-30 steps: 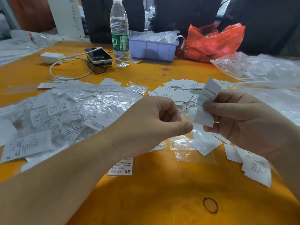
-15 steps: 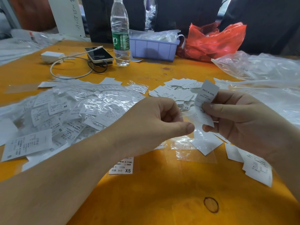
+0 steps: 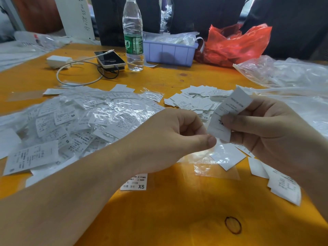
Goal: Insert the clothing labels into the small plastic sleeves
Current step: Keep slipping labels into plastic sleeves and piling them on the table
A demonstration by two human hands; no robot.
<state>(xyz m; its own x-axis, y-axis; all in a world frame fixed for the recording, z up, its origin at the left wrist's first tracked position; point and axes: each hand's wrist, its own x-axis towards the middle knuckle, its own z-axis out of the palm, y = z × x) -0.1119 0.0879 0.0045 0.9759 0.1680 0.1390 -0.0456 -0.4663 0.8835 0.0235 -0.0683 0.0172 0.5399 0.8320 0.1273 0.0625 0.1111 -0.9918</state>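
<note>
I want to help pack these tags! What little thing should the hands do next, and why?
Probably slide the label down into a clear sleeve. The right hand pinches the label upright, above the table, and the left hand pinches at its lower edge, seemingly holding a thin sleeve, though that plastic is hard to see. The label looks mostly outside any sleeve, so easing it in seems the next move.

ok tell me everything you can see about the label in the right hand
The label is a white rectangular slip that looks like thin paper or fabric, printed with small blurred dark text and larger letters near its lower end that seem to read XL upside down. It is held roughly upright above the orange table, slightly curled, its top leaning right. The right hand pinches it with the thumb across its front. The left hand meets its lower edge; whether a clear sleeve is there cannot be told.
</note>
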